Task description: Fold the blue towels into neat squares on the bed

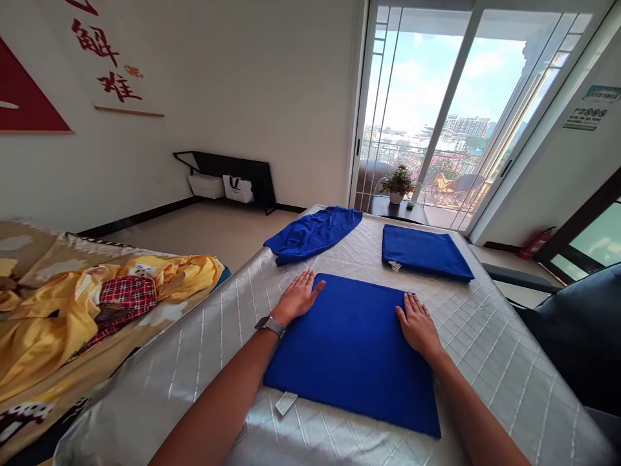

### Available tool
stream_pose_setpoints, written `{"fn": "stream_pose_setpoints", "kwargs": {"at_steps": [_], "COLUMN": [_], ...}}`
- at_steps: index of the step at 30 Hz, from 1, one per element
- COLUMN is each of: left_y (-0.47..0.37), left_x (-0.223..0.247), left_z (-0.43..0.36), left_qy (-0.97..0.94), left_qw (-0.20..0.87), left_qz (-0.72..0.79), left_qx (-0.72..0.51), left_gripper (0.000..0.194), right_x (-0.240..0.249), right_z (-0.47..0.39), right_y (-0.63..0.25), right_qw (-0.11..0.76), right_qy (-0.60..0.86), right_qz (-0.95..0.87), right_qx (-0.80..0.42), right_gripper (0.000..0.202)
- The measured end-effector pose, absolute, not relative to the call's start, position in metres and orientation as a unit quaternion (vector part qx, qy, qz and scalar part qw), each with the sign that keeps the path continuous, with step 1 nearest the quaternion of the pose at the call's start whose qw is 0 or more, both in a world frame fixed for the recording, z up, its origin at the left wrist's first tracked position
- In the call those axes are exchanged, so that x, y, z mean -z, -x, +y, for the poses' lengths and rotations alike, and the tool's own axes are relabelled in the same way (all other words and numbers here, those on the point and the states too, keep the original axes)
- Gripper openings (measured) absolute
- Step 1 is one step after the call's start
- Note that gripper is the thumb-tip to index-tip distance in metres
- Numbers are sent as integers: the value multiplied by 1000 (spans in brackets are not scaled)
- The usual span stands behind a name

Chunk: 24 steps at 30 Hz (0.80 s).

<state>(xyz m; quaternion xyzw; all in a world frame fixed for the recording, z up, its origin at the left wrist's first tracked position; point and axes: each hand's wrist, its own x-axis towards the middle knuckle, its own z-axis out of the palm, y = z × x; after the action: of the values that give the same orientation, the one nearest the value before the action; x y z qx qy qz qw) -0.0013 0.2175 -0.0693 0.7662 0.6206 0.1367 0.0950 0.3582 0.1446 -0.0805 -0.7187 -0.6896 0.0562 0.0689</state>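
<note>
A blue cloth (354, 349), folded into a flat square, lies in front of me on a silvery quilted mattress (485, 336). A white tag (286, 403) sticks out at its near left edge. My left hand (297, 298), with a watch on the wrist, rests flat at the cloth's far left edge, fingers outstretched. On the right edge lies my right hand (418, 323), palm down with the fingers straight. Neither hand grips anything. Beyond, at the right, is a second folded blue cloth (424, 251); a crumpled blue cloth (315, 232) lies at the far left.
To the left, yellow clothing (179, 281) is heaped on a patterned bed cover (169, 314). A potted plant (398, 184) stands on a small dark table past the mattress, before glass sliding doors. A black chair (582, 323) is at the right.
</note>
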Motion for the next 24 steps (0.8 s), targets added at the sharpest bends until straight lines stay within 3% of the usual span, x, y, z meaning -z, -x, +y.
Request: {"fn": "stream_pose_setpoints", "kwargs": {"at_steps": [13,24], "left_y": [-2,-15], "left_x": [61,69], "left_z": [214,209], "left_qy": [-806,-822], "left_qw": [49,91], "left_qz": [557,541], "left_qx": [-193,-156], "left_gripper": [65,77], "right_x": [82,70], "right_z": [146,154], "right_y": [-359,-352], "right_qw": [50,-11], "right_qy": [723,729], "right_qz": [-687,-683], "right_qx": [-52,-56], "right_gripper": [71,72]}}
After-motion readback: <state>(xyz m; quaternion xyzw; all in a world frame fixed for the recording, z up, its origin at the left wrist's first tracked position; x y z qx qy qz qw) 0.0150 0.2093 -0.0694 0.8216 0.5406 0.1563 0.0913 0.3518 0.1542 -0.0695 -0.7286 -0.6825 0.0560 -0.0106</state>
